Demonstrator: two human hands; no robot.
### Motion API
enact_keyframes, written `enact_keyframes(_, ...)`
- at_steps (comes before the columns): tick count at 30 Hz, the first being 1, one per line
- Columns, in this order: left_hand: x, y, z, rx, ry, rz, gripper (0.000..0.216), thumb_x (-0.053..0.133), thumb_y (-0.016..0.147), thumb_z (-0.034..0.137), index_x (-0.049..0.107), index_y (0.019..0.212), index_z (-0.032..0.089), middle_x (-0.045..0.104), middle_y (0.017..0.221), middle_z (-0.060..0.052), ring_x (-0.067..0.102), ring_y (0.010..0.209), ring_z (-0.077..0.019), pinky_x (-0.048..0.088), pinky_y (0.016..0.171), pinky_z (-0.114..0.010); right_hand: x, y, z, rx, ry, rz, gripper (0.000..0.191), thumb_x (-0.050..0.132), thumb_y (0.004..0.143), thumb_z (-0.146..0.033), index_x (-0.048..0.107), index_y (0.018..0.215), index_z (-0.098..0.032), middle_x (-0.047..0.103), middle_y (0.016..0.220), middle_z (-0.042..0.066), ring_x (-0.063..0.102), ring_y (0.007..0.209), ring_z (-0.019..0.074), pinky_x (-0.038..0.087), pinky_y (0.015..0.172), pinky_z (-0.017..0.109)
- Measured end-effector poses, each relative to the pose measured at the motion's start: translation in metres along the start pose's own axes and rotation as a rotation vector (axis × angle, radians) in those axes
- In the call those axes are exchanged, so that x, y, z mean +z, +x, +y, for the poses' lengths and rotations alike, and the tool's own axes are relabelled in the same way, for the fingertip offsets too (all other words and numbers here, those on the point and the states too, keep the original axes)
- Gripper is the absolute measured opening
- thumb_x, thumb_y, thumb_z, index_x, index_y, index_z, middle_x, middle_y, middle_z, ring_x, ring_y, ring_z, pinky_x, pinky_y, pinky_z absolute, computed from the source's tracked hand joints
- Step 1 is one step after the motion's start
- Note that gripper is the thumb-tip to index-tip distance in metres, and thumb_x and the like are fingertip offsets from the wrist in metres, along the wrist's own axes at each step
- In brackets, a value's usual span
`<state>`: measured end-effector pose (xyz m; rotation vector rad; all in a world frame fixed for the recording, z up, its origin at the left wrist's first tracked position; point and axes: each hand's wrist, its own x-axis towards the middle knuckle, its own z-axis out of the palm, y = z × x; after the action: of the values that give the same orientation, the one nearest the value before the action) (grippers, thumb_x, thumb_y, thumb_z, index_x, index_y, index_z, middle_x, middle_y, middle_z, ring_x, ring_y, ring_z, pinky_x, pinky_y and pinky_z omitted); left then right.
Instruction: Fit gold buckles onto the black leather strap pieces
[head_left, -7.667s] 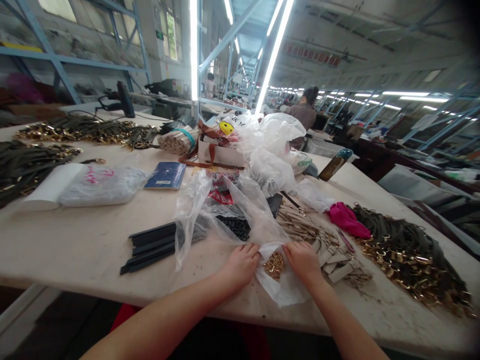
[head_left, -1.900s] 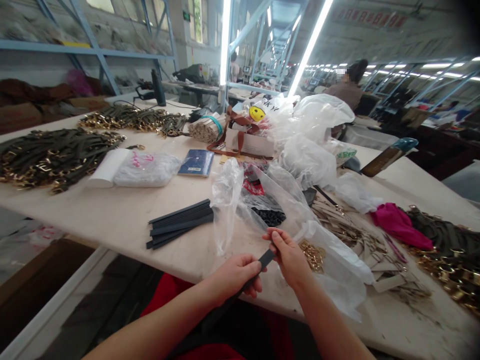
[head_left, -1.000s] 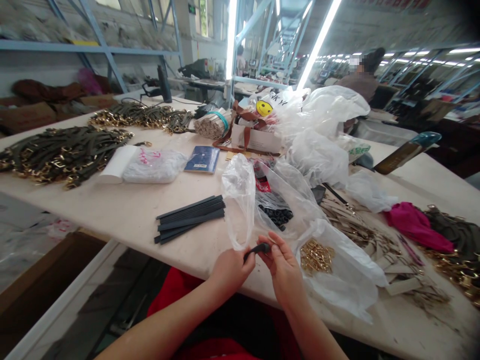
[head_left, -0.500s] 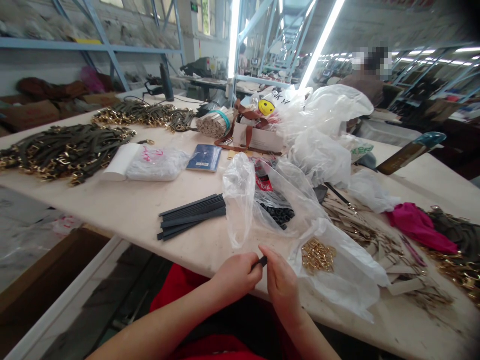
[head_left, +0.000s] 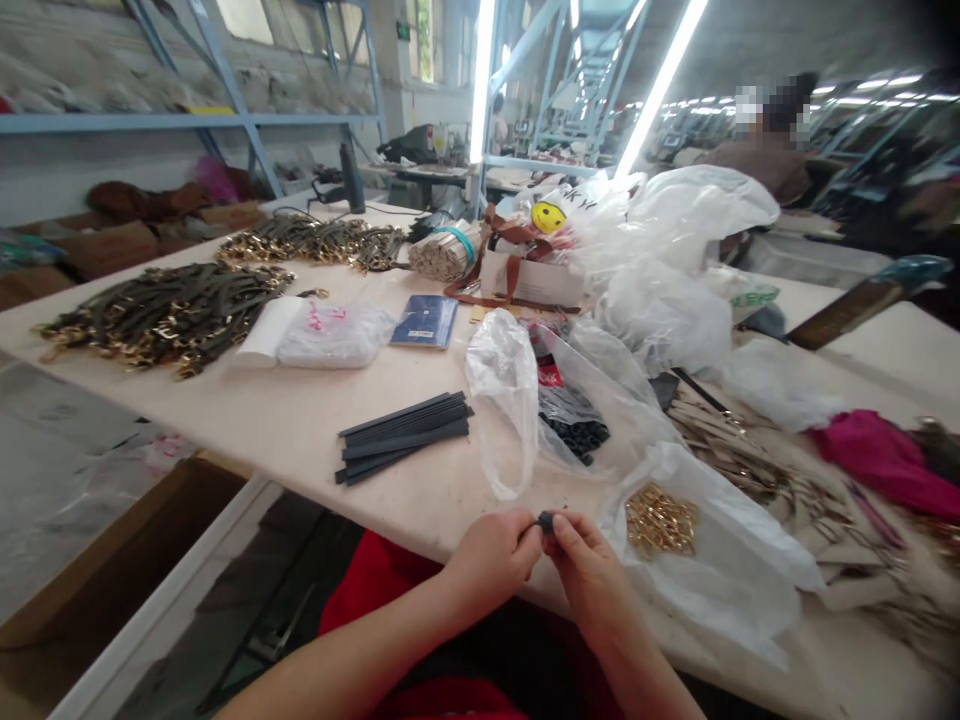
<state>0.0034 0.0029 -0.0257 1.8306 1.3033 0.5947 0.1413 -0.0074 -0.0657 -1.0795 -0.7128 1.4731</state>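
My left hand (head_left: 501,545) and my right hand (head_left: 587,560) meet above the table's front edge, both closed. Between their fingertips is the end of a dark strap (head_left: 545,521); the rest of it is mostly hidden by the fingers. A stack of flat dark strips (head_left: 405,436) lies on the table left of my hands. Beyond them, small black loops (head_left: 581,437) show in an open clear plastic bag (head_left: 504,400). Gold metal clasps (head_left: 661,520) are heaped on a plastic sheet (head_left: 739,570) to the right of my right hand.
Bundles of dark straps with gold hardware (head_left: 172,310) cover the table's left side. A wrapped white packet (head_left: 334,333) and a blue booklet (head_left: 424,322) lie mid-table. Beige straps (head_left: 772,470) and pink cloth (head_left: 889,455) are at right. A person (head_left: 772,150) is in the background.
My right hand has gone from extended fingers to a pinch on the dark strap's end. The whole view has shifted slightly, so the table things appear farther right.
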Motion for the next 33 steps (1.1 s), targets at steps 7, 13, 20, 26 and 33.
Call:
enact_keyframes(7, 0.001, 0.009, 0.004, 0.038, -0.014, -0.076, 0.030, 0.032, 0.085, 0.032, 0.048, 0.064, 0.018, 0.049, 0.054, 0.003, 0.048, 0.054, -0.0121, 0.032, 0.054, -0.023, 0.003, -0.005, -0.002, 0.020, 0.100, -0.041, 0.019, 0.066, 0.070, -0.035, 0.064, 0.084, -0.023, 0.061, 0.074, -0.002, 0.051, 0.066, 0.0118, 0.039, 0.065, 0.025)
enact_keyframes(13, -0.006, 0.003, -0.002, -0.066, -0.280, -0.347, 0.023, 0.037, 0.084, 0.033, 0.051, 0.078, 0.016, 0.053, 0.062, 0.003, 0.051, 0.056, -0.0114, 0.040, 0.056, -0.022, -0.011, -0.007, -0.009, -0.013, -0.246, -0.025, 0.022, 0.062, 0.073, -0.039, 0.064, 0.081, -0.018, 0.054, 0.063, -0.003, 0.043, 0.060, 0.0108, 0.036, 0.061, 0.024)
enact_keyframes(20, -0.003, -0.001, -0.001, -0.086, -0.366, -0.279, 0.051, 0.034, 0.086, 0.030, 0.022, 0.134, 0.017, 0.042, 0.059, 0.008, 0.039, 0.047, -0.0086, 0.033, 0.047, -0.019, -0.006, -0.014, -0.013, -0.071, -0.310, -0.085, 0.020, 0.057, 0.076, -0.039, 0.060, 0.077, -0.019, 0.054, 0.064, -0.004, 0.045, 0.060, 0.0117, 0.036, 0.059, 0.024)
enact_keyframes(26, -0.003, 0.007, -0.008, -0.072, -0.425, -0.210, 0.038, 0.038, 0.084, 0.045, 0.052, 0.100, 0.013, 0.032, 0.050, 0.009, 0.031, 0.044, -0.0081, 0.024, 0.043, -0.020, -0.052, -0.001, -0.043, -0.494, -1.069, 0.033, 0.022, 0.048, 0.083, -0.036, 0.060, 0.090, -0.019, 0.061, 0.084, 0.006, 0.054, 0.078, 0.0194, 0.041, 0.070, 0.031)
enact_keyframes(33, 0.007, 0.005, -0.003, -0.092, -0.349, -0.183, 0.025, 0.037, 0.082, 0.038, 0.047, 0.073, 0.017, 0.035, 0.048, 0.008, 0.033, 0.044, -0.0082, 0.026, 0.043, -0.020, -0.108, 0.037, -0.074, -0.569, -1.942, 0.258, 0.016, 0.048, 0.082, -0.028, 0.059, 0.076, -0.018, 0.060, 0.077, 0.010, 0.055, 0.067, 0.0218, 0.037, 0.059, 0.032)
